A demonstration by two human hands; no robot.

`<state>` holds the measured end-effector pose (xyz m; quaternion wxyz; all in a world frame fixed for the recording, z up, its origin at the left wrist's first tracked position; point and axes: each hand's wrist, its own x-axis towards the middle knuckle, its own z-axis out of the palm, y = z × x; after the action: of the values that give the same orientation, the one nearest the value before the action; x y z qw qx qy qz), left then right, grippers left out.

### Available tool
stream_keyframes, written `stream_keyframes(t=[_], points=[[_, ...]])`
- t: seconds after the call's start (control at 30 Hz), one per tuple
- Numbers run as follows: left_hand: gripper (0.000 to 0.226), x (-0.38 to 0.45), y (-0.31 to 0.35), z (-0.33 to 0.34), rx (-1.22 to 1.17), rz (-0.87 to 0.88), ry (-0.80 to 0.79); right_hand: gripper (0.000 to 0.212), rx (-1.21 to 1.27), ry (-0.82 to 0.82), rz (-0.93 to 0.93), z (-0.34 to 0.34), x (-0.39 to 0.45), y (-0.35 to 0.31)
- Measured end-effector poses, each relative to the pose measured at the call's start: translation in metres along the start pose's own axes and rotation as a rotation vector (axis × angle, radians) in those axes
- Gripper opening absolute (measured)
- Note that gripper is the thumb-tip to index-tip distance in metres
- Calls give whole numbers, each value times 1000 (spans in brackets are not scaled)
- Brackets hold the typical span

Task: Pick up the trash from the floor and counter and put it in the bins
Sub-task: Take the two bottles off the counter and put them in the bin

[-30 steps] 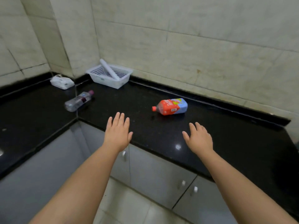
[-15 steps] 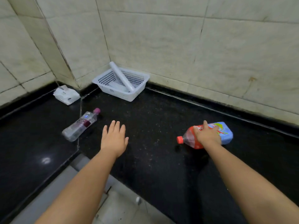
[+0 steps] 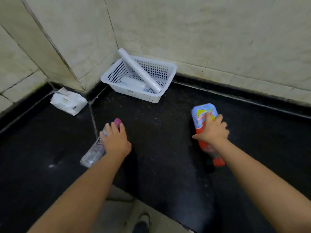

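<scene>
A clear plastic bottle with a purple cap lies on the black counter. My left hand rests over its upper part, fingers curled around it near the cap. A red bottle with a blue and yellow label and a red cap is tipped up, its cap pointing toward me. My right hand is closed around its middle.
A white perforated basket with a white roll in it stands in the wall corner. A white tissue pack lies at the back left. Tiled walls close off the counter behind. Floor and a shoe show below the counter edge.
Both hands have reached forward. My right hand has closed on the red bottle and turned it cap toward me. My left hand has come down onto the clear bottle.
</scene>
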<state>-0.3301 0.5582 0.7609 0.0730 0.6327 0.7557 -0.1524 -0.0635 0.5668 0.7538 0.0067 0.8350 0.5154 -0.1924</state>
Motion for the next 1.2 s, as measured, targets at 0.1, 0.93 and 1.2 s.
stream_keyframes(t=[0.1, 0.93, 1.2], points=[[84, 22, -50, -2, -19, -31, -213, 104, 179, -72, 139, 10, -10, -44], [69, -169, 140, -45, -107, 1106, 321, 96, 336, 401, 516, -28, -284, 135], [67, -464, 231, 4, -36, 1551, 439, 93, 310, 622, 838, -4, -522, 317]])
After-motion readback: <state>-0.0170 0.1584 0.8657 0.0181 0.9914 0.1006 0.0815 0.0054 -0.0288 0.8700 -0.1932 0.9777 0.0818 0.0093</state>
